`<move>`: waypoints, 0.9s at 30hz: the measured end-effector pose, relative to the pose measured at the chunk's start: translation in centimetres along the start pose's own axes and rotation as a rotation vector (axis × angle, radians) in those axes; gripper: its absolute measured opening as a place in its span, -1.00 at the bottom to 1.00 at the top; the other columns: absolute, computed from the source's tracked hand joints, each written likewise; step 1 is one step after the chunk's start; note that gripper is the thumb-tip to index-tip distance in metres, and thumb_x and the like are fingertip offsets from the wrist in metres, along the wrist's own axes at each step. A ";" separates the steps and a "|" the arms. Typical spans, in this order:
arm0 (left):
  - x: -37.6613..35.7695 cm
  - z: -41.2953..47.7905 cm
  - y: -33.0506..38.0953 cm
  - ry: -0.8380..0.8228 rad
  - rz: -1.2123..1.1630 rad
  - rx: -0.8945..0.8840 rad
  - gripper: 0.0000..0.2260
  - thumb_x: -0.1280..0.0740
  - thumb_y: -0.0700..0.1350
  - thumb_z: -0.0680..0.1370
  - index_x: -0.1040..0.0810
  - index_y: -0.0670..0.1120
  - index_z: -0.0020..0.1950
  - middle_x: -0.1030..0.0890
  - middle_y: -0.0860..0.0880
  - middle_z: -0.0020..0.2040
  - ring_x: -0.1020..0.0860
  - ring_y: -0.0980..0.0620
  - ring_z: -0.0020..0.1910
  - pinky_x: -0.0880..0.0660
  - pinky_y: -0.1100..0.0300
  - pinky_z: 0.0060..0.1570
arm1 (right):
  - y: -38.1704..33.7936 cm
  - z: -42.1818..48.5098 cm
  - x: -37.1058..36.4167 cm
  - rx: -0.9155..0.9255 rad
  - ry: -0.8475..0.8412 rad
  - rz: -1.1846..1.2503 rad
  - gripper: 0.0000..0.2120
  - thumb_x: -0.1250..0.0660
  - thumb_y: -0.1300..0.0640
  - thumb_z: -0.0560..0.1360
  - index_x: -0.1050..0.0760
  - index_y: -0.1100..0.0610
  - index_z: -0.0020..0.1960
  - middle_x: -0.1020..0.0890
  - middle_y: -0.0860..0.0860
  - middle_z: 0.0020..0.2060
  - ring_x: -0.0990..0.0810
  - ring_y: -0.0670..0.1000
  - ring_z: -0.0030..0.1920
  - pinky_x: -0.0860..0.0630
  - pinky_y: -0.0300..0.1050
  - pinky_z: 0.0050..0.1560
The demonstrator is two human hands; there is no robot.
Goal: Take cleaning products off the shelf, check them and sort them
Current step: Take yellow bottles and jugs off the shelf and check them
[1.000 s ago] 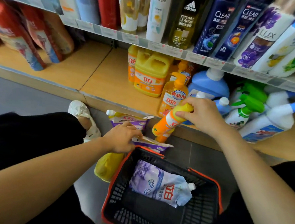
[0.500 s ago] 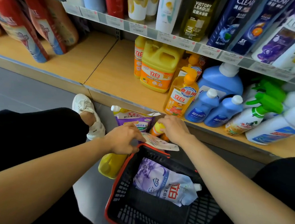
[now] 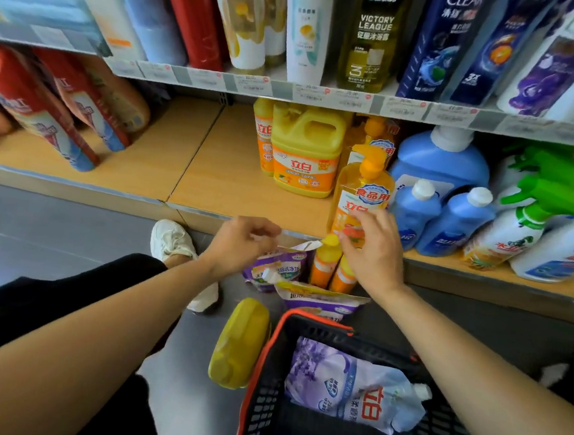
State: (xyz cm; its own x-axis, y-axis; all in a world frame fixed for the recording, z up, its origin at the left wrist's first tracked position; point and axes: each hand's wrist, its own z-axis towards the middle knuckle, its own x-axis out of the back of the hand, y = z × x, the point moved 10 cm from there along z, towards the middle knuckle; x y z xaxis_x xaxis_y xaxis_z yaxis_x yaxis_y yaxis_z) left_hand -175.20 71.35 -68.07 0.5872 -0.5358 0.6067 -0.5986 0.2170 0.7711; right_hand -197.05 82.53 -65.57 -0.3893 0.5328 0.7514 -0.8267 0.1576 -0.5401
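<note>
Our left hand [image 3: 242, 244] curls at the top of the purple pouch [image 3: 281, 268], grip unclear, while our right hand [image 3: 373, 255] hovers loose-fingered over two orange bottles [image 3: 322, 268] standing on the floor [image 3: 71, 234], where one brush could topple them.

Bare forearms [image 3: 100, 309], black trousers [image 3: 32, 300], white shoe [image 3: 170, 240]

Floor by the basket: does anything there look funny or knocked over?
A yellow jug lies tipped on its side on the floor beside the basket, while a labelled jug stands upright on the shelf. The left hand pinches a purple pouch, also on the floor.
</note>
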 end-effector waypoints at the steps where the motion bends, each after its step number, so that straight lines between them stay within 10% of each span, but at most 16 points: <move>1: 1.0 1.4 -0.3 0.038 -0.036 0.034 -0.87 -0.44 -0.16 0.56 -0.70 -0.02 0.09 -0.71 0.03 0.03 -0.63 0.08 0.05 -0.54 0.15 0.11 | -0.1 0.8 1.2 -0.054 0.076 0.039 -0.57 -0.51 0.07 0.45 -0.50 0.14 0.26 -0.49 0.07 0.14 -0.45 0.06 0.19 -0.44 -0.14 0.12; 6: 4.6 9.4 -1.8 0.216 -0.249 0.175 -0.84 -0.44 -0.20 0.56 -0.66 -0.12 0.13 -0.68 -0.03 -0.07 -0.54 0.07 -0.17 -0.46 0.38 -0.26 | -0.3 4.7 4.4 -0.181 0.259 0.208 -0.45 -0.53 0.01 0.41 -0.40 0.09 0.31 -0.46 0.05 0.18 -0.45 0.05 0.22 -0.32 -0.26 0.13; 13: 6.0 18.4 -4.4 0.341 -0.498 0.265 -0.37 -0.50 -0.13 0.52 -0.33 -0.11 0.53 -0.49 -0.06 0.39 -0.50 -0.07 0.31 -0.48 0.01 0.29 | 1.3 5.7 3.0 -0.233 0.202 0.246 -0.36 -0.53 0.08 0.45 -0.36 0.05 0.46 -0.58 0.06 0.21 -0.52 0.08 0.25 -0.52 0.13 0.24; 20: 5.2 22.1 -3.9 0.174 -0.506 0.085 -0.54 -0.40 -0.46 0.38 -0.53 -0.01 0.13 -0.69 0.08 0.03 -0.63 0.20 -0.09 -0.51 0.32 -0.20 | 1.8 6.6 2.6 -0.214 0.201 0.270 -0.36 -0.55 0.05 0.42 -0.40 0.04 0.43 -0.58 0.04 0.16 -0.53 0.05 0.20 -0.50 -0.03 0.19; 27: 6.3 19.9 -5.7 0.297 -0.436 0.030 -0.57 -0.58 -0.23 0.43 -0.56 -0.03 0.24 -0.68 -0.02 0.13 -0.64 0.07 0.08 -0.56 0.22 0.01 | 1.9 7.0 2.3 -0.213 0.187 0.259 -0.36 -0.55 0.03 0.42 -0.41 0.03 0.43 -0.58 0.02 0.19 -0.49 0.02 0.23 -0.44 -0.14 0.19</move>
State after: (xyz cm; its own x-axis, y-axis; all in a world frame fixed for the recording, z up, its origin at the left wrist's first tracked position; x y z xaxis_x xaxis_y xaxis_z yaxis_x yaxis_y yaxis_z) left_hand -178.95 50.52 -72.45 0.9116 -0.3161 0.2628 -0.2770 0.0001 0.9609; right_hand -202.38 78.23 -62.23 -0.4768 0.7170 0.5085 -0.6006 0.1566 -0.7841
